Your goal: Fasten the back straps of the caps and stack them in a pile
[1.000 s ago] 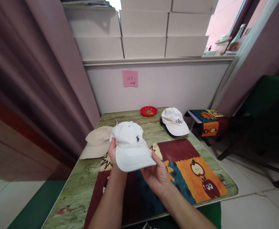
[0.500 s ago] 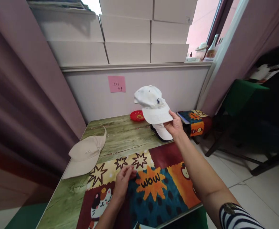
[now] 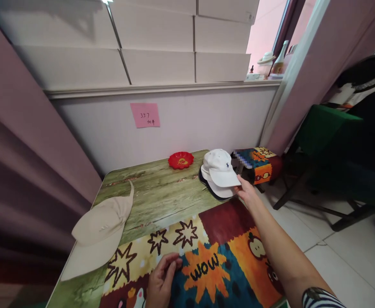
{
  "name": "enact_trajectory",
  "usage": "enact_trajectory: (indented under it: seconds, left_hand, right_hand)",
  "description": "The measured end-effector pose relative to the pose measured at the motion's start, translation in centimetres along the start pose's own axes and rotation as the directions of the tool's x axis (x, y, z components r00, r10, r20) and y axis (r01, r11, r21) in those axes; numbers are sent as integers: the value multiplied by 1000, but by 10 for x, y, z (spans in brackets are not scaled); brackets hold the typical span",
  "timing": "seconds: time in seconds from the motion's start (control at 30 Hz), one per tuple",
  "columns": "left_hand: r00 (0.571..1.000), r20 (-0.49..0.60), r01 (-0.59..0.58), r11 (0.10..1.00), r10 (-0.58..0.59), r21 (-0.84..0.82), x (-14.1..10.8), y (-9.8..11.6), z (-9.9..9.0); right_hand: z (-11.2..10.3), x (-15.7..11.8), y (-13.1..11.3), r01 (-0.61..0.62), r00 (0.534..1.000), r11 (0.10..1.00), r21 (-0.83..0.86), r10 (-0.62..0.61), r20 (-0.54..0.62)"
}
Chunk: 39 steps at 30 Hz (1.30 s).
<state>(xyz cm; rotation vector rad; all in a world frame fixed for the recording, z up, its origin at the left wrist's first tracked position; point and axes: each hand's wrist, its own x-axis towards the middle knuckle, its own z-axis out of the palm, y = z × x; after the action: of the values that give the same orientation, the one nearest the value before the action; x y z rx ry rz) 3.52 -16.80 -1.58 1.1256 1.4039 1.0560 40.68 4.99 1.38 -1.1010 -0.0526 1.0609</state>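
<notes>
Gripped at the brim by my right hand is a white baseball cap with a small dark logo. It sits over another white cap, and a dark brim edge shows beneath them at the table's back right. My left hand, fingers loosely bent and holding nothing, rests on a colourful mat beside its "WOW" print. A beige cap lies at the left edge of the table, its strap end pointing up and away.
A red scalloped dish stands near the wall on the green wood-patterned table. A pink note is stuck to the wall. Beyond the right edge are a small patterned stand and a green-covered seat.
My right hand has lowered the white cap from the air onto the other cap at the back right. My left hand stays on the mat, and the camera view has tilted down slightly.
</notes>
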Motion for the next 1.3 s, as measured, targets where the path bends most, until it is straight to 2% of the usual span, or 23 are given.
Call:
enact_trajectory:
  seconds: [0.1, 0.17, 0.33, 0.43, 0.47, 0.5, 0.53, 0.6, 0.63, 0.67, 0.7, 0.73, 0.77, 0.87, 0.93, 1.0, 1.1, 1.17, 1.23, 1.27, 1.3]
  left_hand:
    - [999, -50, -2, 1000, 2, -5, -1, -4, 2]
    - [999, -50, 4, 1000, -3, 5, -1, -5, 2]
    - [999, -44, 21, 1000, -21, 14, -1, -4, 1]
    - [999, -41, -5, 1000, 5, 10, -2, -4, 0]
    - [999, -40, -11, 1000, 11, 10, -1, -4, 0]
    - [999, -38, -11, 1000, 12, 12, -1, -4, 0]
    - [999, -34, -9, 1000, 10, 16, -1, -5, -1]
    - [1000, -10, -9, 1000, 9, 30, 0, -7, -3]
    - [1000, 12, -13, 999, 13, 40, 1, -8, -4]
    - [999, 36, -22, 998, 20, 52, 2, -8, -5]
    - [998, 59, -32, 998, 28, 63, 2, -9, -6]
    - [996, 77, -40, 997, 35, 71, 2, -9, -8]
    - [995, 89, -47, 996, 40, 76, 2, -9, -8]
    - [993, 109, -60, 996, 52, 70, -1, -7, -9]
    - [991, 121, -68, 996, 61, 55, -4, -7, -7]
    - [990, 127, -68, 997, 63, 34, -8, -7, -3]
    - [990, 136, -36, 999, 39, -25, -6, -2, 2]
    - [993, 102, -52, 998, 56, -37, 6, 10, -5]
    - [984, -42, -167, 983, 170, 78, 28, 29, -28]
    - [957, -157, -213, 960, 242, 180, 43, 41, -47]
    - [910, -275, -232, 931, 310, 282, 59, 53, -70]
  right_hand:
    - [8, 10, -7, 51, 997, 997, -51, -49, 54]
    - [6, 13, -3, 81, 995, 989, -120, -75, 59]
    - [-30, 6, 17, 156, 985, 906, -393, -174, -11]
    - [-49, -2, 14, 190, 966, 814, -549, -255, -43]
    - [-51, -6, 10, 222, 947, 741, -634, -318, -40]
    - [-50, -10, 5, 268, 913, 622, -736, -408, -13]
    - [-47, -14, 0, 316, 859, 461, -829, -510, 44]
    - [-34, -24, -9, 386, 710, 102, -917, -667, 225]
    - [-26, -28, -11, 412, 642, -28, -911, -700, 312]
    - [-18, -32, -11, 440, 599, -98, -893, -708, 373]
    - [-10, -34, -9, 460, 580, -137, -877, -702, 414]
    - [-3, -35, -4, 463, 585, -160, -872, -684, 436]
    - [2, -35, 3, 449, 618, -173, -877, -649, 444]
    - [5, -30, 31, 348, 771, -183, -919, -501, 392]
    - [1, -24, 47, 304, 819, -195, -932, -447, 361]
    - [-3, -18, 56, 292, 815, -212, -933, -455, 358]
    - [-7, -13, 59, 302, 787, -222, -927, -491, 373]
    - [-8, -14, 58, 318, 775, -217, -923, -501, 385]
    - [-9, -17, 55, 346, 752, -212, -914, -521, 405]
    - [-10, -21, 54, 373, 722, -208, -904, -547, 423]
    - [-10, -25, 52, 412, 675, -204, -888, -587, 447]
